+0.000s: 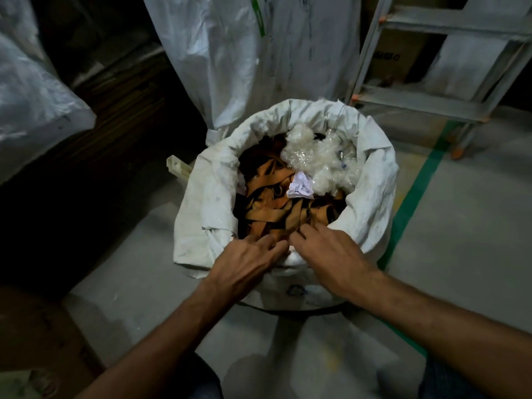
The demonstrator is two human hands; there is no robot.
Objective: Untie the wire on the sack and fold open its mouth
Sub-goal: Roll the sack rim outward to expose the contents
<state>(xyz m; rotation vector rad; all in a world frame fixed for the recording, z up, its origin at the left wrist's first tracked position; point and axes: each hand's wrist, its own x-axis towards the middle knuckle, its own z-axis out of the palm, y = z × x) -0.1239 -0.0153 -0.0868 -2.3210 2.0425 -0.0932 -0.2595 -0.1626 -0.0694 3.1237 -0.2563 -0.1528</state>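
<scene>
A white woven sack stands on the floor with its mouth wide open and its rim rolled outward. Inside lie orange-brown and black strips, white fluffy filling and a crumpled white paper. A thin wire shows at the far rim. My left hand and my right hand meet at the near rim, fingers curled into the fold of the sack's edge. Whether they pinch fabric or strips is hard to tell.
A tall white sack stands right behind. Another pale sack hangs at the left. A metal ladder leans at the back right. A green floor line runs past the sack. A cardboard box sits near left.
</scene>
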